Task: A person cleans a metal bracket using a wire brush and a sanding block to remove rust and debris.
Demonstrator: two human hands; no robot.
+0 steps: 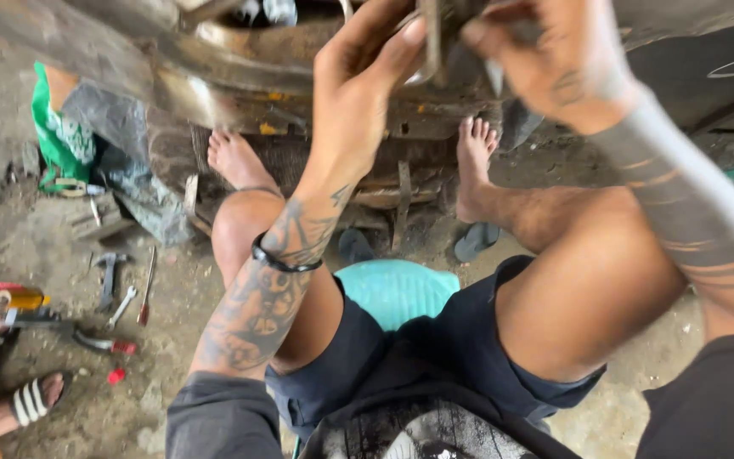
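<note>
— Dark shorts (435,357) and bare knees fill the foreground; the person sits on a teal stool (397,289), reaching up to a rusty metal housing (248,76).

— And the hands?

— The left hand (358,93) pinches a thin upright metal piece (431,38) at the housing's edge, fingers closed on it. The right hand (562,59) is blurred; its grip on a small pointed part (493,78) can't be judged.

— Risks?

— Bare feet (235,157) lie right beneath; a slipped part would likely land on toes. Rough rusty edges could cut fingers.
</note>
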